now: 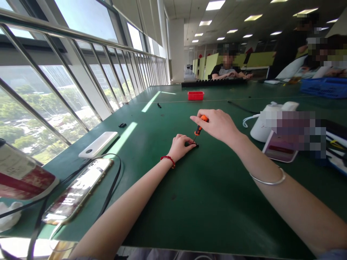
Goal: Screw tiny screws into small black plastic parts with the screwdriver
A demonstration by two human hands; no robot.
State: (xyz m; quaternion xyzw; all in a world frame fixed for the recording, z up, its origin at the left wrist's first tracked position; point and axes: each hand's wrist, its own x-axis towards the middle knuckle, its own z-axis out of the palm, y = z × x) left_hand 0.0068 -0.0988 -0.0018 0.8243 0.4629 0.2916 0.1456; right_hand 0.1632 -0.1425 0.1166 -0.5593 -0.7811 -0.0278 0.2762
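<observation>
My right hand [217,123] is closed around the orange and black handle of a screwdriver [199,129]. The tool leans, its thin shaft running down to a small black part [197,145] on the green table. My left hand [181,146] rests low on the table, with thumb and fingers pinching that same black part. Most of the part is hidden by the fingers, so I cannot tell its kind. The shaft's tip meets the part beside my left fingertips; whether a screw sits there is too small to see.
A red tray [195,95] stands ahead. Small black pieces [122,125] lie to the left, near a white power bank [99,144] and a cabled phone [80,189]. A white device [262,122] and a propped phone [280,146] are at right. People sit beyond a long black strip [215,82].
</observation>
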